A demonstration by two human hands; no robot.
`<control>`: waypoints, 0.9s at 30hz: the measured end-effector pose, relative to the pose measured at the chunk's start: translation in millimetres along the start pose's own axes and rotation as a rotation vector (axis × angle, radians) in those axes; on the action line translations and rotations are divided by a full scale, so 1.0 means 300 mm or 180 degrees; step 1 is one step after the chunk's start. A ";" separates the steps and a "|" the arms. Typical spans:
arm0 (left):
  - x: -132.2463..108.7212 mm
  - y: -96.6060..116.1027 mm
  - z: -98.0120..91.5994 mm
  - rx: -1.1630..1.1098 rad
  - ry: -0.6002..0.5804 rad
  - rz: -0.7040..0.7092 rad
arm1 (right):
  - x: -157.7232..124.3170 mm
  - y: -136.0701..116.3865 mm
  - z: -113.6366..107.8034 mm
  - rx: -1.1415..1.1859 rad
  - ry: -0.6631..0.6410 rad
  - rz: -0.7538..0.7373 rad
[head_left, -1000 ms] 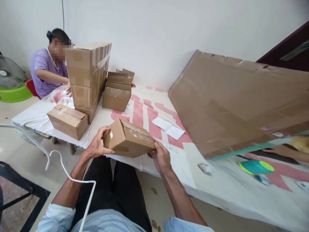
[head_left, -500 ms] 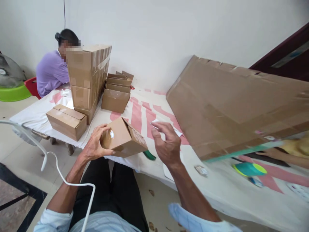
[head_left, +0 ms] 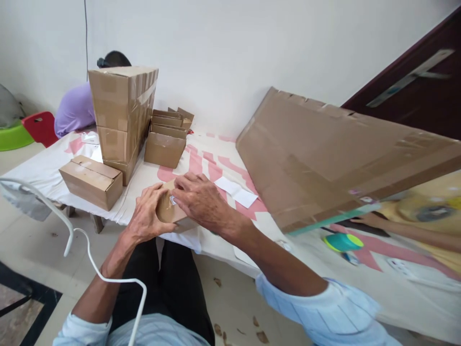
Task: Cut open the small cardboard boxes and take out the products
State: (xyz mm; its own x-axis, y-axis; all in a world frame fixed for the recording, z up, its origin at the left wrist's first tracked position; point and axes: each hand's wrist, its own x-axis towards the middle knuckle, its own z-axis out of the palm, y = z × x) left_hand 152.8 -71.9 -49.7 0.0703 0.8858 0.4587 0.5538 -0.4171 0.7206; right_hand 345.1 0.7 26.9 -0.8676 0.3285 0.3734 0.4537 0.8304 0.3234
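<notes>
My left hand [head_left: 146,216] is closed round the near left end of a small cardboard box [head_left: 164,209], thumb low and fingers over the top. The box is tilted at the table's front edge. On its end face sits a small white label [head_left: 172,200] with a dark border. My right hand [head_left: 201,199] reaches across the box with bent fingers, its fingertips pressed beside the label. Most of the box top lies hidden under that hand. Whether a tiny thing is pinched there I cannot make out. White paper pieces [head_left: 245,197] lie just behind on the cloth.
A closed carton [head_left: 90,182] and a tall taped carton stack [head_left: 115,115] stand left, open boxes [head_left: 164,150] behind. A big cardboard panel [head_left: 324,158] leans at right, near a teal cup [head_left: 338,241] and another person's arm [head_left: 399,228]. A white bent rod [head_left: 118,279] crosses the foreground.
My right hand has moved left from above the paper onto the box and now touches it by the label. My left hand still grips the box. The camera view has turned slightly right.
</notes>
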 end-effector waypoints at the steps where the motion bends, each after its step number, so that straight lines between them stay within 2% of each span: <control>1: 0.000 0.001 0.001 0.0002 -0.0004 0.0002 | -0.001 0.000 -0.003 -0.0001 -0.0020 -0.0003; 8: -0.006 -0.002 0.004 -0.0026 -0.0012 0.0002 | 0.003 -0.001 -0.012 0.0087 -0.0097 -0.0091; 17: -0.004 0.010 -0.001 -0.0061 -0.0032 0.0020 | 0.021 -0.005 -0.002 0.0335 -0.0162 0.0039; 19: -0.002 0.006 -0.004 -0.0058 -0.0008 0.0013 | 0.020 -0.011 -0.010 0.0743 0.0019 0.0074; 21: 0.000 -0.006 -0.015 -0.0061 0.0006 -0.0011 | 0.012 -0.012 -0.030 0.1293 0.0381 0.0237; 24: -0.001 -0.040 -0.052 -0.0129 -0.0027 -0.0059 | -0.028 0.022 -0.081 0.1821 0.1036 0.0775; 27: -0.011 -0.108 -0.108 -0.0305 -0.0083 -0.0200 | -0.122 0.110 -0.121 0.1918 0.1333 0.1382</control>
State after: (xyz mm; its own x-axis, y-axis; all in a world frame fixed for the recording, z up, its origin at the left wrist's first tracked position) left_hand 107.8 -67.9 -57.6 0.0602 0.9153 0.3982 0.4760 -0.3769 0.7946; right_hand 399.2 -0.2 55.4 -0.4411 0.5782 0.6864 0.4397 0.8060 -0.3964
